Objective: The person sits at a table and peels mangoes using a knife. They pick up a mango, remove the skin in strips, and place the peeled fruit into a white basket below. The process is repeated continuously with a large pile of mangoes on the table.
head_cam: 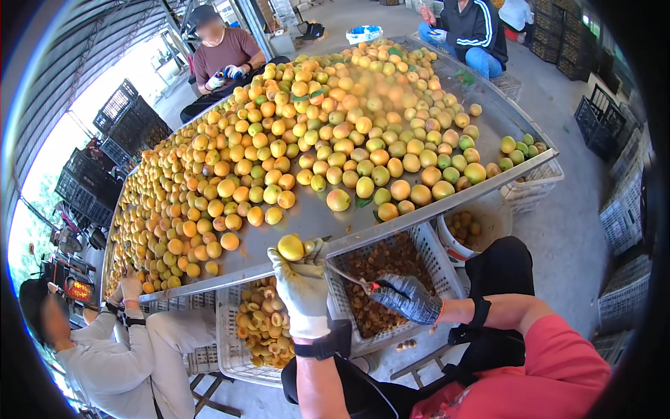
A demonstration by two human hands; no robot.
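Observation:
My left hand (301, 288), in a pale work glove, holds a yellow-green apricot (291, 247) at its fingertips, by the near edge of the metal table (251, 272). A smaller fruit shows beside it among the fingers. My right hand (408, 298), in a dark grey knit glove, is closed on a thin tool with a red handle (372, 286); its tip is hard to make out. This hand is over a white plastic crate (445, 262) of brown pits or scraps. Below my left hand, another white crate (251, 373) holds halved apricots. Whole apricots (340, 146) cover much of the table.
A white bucket (497, 209) with fruit stands right of the crates. A co-worker (115, 361) sits at the left; another (227, 55) and a third (471, 31) sit beyond the table. Black crates (599, 120) and white crates (623, 209) stand at the right.

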